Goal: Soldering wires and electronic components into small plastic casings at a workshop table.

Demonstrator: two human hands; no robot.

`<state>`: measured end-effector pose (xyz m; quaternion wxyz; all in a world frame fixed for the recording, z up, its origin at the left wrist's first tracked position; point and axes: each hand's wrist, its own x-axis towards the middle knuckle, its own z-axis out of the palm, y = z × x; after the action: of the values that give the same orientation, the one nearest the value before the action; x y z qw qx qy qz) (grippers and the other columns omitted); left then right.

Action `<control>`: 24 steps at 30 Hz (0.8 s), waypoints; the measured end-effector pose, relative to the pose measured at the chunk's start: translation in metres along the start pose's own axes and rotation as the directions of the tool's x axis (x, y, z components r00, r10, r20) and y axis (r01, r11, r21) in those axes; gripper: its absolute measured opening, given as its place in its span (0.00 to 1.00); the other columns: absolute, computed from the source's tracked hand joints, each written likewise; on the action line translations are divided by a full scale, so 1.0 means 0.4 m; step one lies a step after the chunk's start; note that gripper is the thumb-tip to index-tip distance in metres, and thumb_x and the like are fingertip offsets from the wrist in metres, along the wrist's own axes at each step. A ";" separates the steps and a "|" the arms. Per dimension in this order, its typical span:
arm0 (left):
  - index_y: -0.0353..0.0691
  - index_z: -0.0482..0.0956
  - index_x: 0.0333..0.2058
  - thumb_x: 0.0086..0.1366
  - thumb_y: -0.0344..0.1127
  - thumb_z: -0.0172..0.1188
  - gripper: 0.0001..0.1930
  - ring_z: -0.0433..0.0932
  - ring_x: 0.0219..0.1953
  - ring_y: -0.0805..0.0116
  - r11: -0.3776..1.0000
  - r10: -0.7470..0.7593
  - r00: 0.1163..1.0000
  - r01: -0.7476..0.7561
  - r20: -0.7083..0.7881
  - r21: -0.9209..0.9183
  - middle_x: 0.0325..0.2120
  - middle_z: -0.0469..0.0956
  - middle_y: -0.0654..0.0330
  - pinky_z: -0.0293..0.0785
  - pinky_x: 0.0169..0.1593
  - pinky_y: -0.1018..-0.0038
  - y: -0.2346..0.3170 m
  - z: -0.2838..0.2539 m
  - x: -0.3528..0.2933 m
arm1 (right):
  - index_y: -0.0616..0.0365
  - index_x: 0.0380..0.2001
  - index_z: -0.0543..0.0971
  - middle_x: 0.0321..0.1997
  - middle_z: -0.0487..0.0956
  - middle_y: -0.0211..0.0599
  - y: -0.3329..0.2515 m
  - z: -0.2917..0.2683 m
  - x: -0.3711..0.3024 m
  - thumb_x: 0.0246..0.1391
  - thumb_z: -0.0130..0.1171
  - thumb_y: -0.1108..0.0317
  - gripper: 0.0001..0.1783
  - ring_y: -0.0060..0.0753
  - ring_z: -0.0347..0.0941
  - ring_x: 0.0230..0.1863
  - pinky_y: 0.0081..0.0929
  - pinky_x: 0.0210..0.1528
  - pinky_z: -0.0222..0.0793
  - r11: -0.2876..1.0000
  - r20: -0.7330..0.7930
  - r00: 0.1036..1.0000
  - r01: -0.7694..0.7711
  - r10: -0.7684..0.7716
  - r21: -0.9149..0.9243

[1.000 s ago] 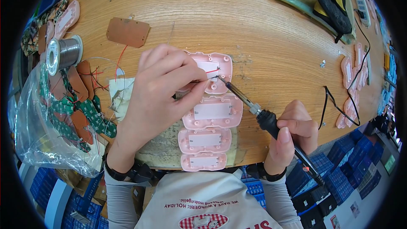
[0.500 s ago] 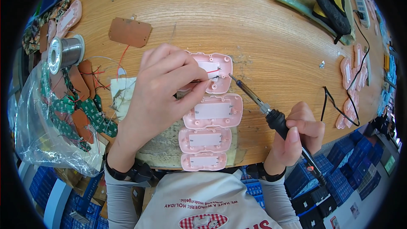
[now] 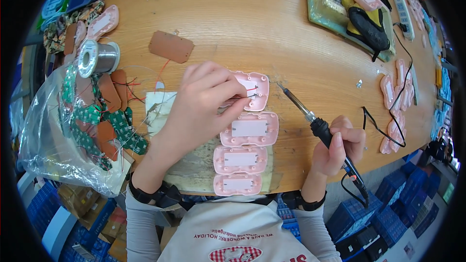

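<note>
My left hand (image 3: 201, 99) is closed in a pinch over the farthest pink plastic shell (image 3: 262, 98), covering its left part. From its fingertips a red wire (image 3: 252, 89) and a dark wire (image 3: 249, 97) reach toward small metal contacts at the shell's right side. Whether the wire ends touch the contacts, I cannot tell. My right hand (image 3: 340, 145) is wrapped around the black handle of a soldering iron (image 3: 319, 127). Its tip points up and left, just right of the shell and apart from it. Three more shells, one being a pink shell (image 3: 250, 128), line up nearer to me, each with a white rectangle inside.
On the left are a solder reel (image 3: 106, 57), a plastic bag (image 3: 46, 131), green circuit boards (image 3: 127, 131) and a brown board (image 3: 171, 47). A tray (image 3: 315, 7) with a black-and-yellow holder stands far right. The iron's black cord and several pink shells (image 3: 387, 90) lie right.
The soldering iron's tip has moved right, away from the farthest shell's edge. My left hand keeps its pinch on the wires. The whole view has shifted slightly.
</note>
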<state>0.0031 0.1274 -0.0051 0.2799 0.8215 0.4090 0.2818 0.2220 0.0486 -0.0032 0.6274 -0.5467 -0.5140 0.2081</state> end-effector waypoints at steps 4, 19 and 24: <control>0.38 0.78 0.25 0.48 0.28 0.65 0.06 0.73 0.34 0.65 1.000 0.019 1.000 -0.019 0.012 -0.015 0.24 0.75 0.62 0.64 0.42 0.71 0.003 -0.019 0.001 | 0.61 0.20 0.63 0.15 0.63 0.35 -0.007 0.002 0.002 0.45 0.50 0.71 0.08 0.22 0.55 0.18 0.24 0.24 0.47 1.000 -0.009 1.000 0.016 -0.016 0.022; 0.31 0.76 0.34 0.58 0.23 0.55 0.05 0.75 0.34 0.57 0.677 -0.600 0.674 0.715 -0.432 0.175 0.31 0.76 0.53 0.71 0.37 0.70 0.013 -0.272 -0.298 | 0.60 0.20 0.65 0.15 0.63 0.31 0.005 -0.017 -0.001 0.45 0.53 0.71 0.08 0.20 0.55 0.18 0.20 0.23 0.49 0.996 -0.088 0.996 0.033 -0.026 0.084; 0.31 0.76 0.34 0.58 0.24 0.56 0.05 0.75 0.34 0.55 0.776 -0.504 0.728 0.618 -0.465 0.127 0.31 0.76 0.52 0.69 0.40 0.68 0.037 -0.218 -0.210 | 0.60 0.20 0.64 0.15 0.62 0.31 0.003 -0.011 -0.004 0.44 0.52 0.73 0.08 0.20 0.55 0.18 0.19 0.24 0.49 0.997 -0.092 0.996 -0.004 0.011 0.078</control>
<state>-0.0921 0.0703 0.0452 0.1452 0.6107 0.7235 0.2873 0.2255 0.0458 -0.0044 0.6705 -0.5327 -0.4740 0.2049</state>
